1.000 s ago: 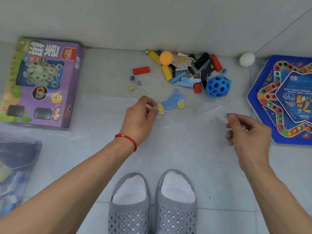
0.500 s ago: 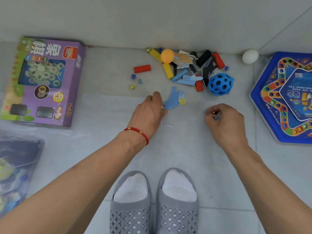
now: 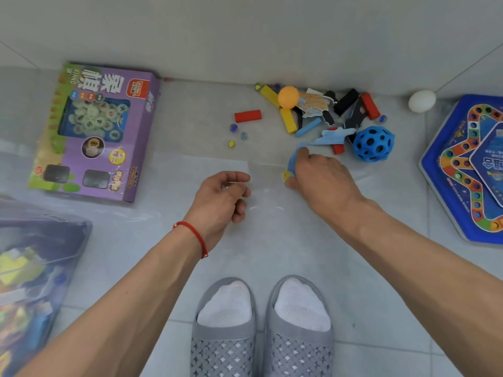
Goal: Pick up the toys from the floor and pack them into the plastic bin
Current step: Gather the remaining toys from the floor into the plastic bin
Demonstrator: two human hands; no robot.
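My right hand (image 3: 321,178) is down on the floor, its fingers shut on a light blue cardboard puzzle piece (image 3: 295,159) with a yellow corner. My left hand (image 3: 223,197) hovers to the left of it with its fingers loosely curled; whether anything is inside I cannot tell. Beyond the hands lies a heap of toys: an orange ball (image 3: 288,97), a blue ball with holes (image 3: 373,144), a red block (image 3: 247,115), yellow blocks (image 3: 288,121), another blue puzzle piece (image 3: 333,138) and marbles (image 3: 233,127). The clear plastic bin (image 3: 81,229) stands at the lower left with toys inside.
A purple chess box (image 3: 95,131) lies at the left and a blue board game (image 3: 468,170) at the right. A white egg (image 3: 422,101) rests by the wall. A clear plastic sheet (image 3: 201,164) covers the floor under my hands. My grey slippers (image 3: 261,336) are at the bottom.
My right hand has moved left and forward and taken hold of the blue puzzle piece. My left hand has drawn back from that piece toward me.
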